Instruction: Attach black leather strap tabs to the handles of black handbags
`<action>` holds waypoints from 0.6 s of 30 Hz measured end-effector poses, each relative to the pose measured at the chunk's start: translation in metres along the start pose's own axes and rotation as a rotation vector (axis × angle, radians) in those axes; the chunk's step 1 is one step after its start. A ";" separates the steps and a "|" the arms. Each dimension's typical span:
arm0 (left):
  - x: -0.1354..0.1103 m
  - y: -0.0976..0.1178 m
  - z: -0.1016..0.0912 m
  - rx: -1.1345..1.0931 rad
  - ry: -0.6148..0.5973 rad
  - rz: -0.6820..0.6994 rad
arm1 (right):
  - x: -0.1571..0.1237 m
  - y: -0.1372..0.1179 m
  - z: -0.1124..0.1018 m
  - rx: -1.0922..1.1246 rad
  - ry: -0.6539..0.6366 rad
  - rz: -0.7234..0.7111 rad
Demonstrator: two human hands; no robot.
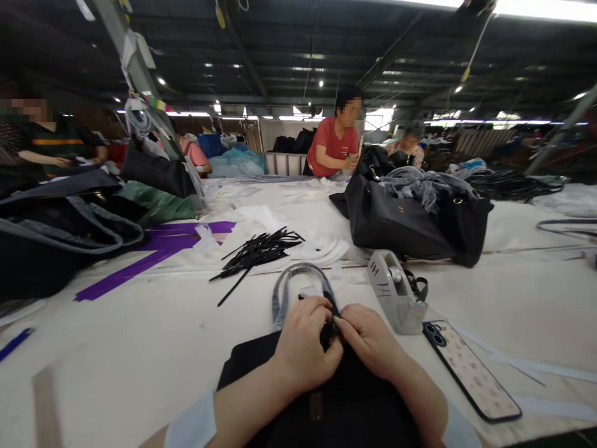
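Observation:
A black handbag lies in front of me on the white table. Its looped handles, wrapped in greyish film, stretch away from me over the tabletop. My left hand is closed at the bag's top edge, fingers curled on a piece of black material there. Close against it, my right hand pinches the same black piece between thumb and fingers. Both hands nearly touch, and they hide most of what they grip, so I cannot tell whether it is a strap or part of the bag's edge.
Right of my hands stand a tape dispenser and a phone. Beyond lie black strips and a large black bag with wrapped handles. Purple tape and more black bags are left. A co-worker stands across the table.

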State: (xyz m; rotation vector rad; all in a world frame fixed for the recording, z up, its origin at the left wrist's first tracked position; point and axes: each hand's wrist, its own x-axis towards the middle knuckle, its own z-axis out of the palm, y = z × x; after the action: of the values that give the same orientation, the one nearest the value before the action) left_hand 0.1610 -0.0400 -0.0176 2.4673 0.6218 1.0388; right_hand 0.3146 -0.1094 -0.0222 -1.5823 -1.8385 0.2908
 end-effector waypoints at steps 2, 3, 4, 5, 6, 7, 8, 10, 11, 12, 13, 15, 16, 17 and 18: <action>0.001 0.002 -0.003 -0.050 -0.010 -0.008 | -0.001 0.001 -0.001 0.011 -0.004 -0.002; 0.002 0.003 -0.005 -0.073 -0.013 -0.013 | -0.001 0.002 -0.001 0.014 -0.005 -0.004; 0.002 0.004 -0.006 -0.095 -0.017 -0.017 | -0.002 0.002 -0.002 0.016 -0.006 -0.007; 0.003 0.005 -0.008 -0.116 -0.021 -0.019 | -0.002 0.002 -0.002 0.016 -0.007 -0.015; 0.003 0.005 -0.009 -0.137 -0.024 -0.020 | -0.002 0.002 -0.003 0.016 -0.009 -0.025; 0.004 0.005 -0.010 -0.157 -0.026 -0.017 | -0.003 0.002 -0.003 0.018 -0.009 -0.038; 0.004 0.006 -0.011 -0.176 -0.029 -0.009 | -0.003 0.002 -0.004 0.023 -0.008 -0.053; 0.004 0.006 -0.012 -0.212 -0.039 0.021 | -0.003 0.000 -0.005 0.033 -0.004 -0.073; 0.004 0.006 -0.013 -0.225 -0.041 0.033 | -0.003 0.000 -0.006 0.031 0.000 -0.077; 0.004 0.006 -0.012 -0.235 -0.040 0.039 | -0.003 -0.001 -0.006 0.023 0.004 -0.079; 0.004 0.007 -0.012 -0.240 -0.036 0.036 | -0.003 -0.001 -0.006 0.010 0.006 -0.080; 0.004 0.006 -0.010 -0.239 -0.021 0.000 | -0.003 -0.001 -0.006 -0.021 0.005 -0.082; 0.005 0.006 -0.008 -0.243 -0.017 -0.023 | -0.003 0.000 -0.006 -0.034 0.005 -0.083; 0.005 0.005 -0.007 -0.253 -0.019 -0.043 | -0.003 0.000 -0.006 -0.043 0.004 -0.081; 0.006 0.004 -0.006 -0.268 -0.021 -0.059 | -0.004 0.000 -0.006 -0.048 0.004 -0.074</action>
State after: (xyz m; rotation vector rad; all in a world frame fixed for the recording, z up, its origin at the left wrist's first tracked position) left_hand 0.1613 -0.0391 -0.0081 2.2124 0.5090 1.0015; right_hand 0.3186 -0.1143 -0.0191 -1.5415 -1.9091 0.2104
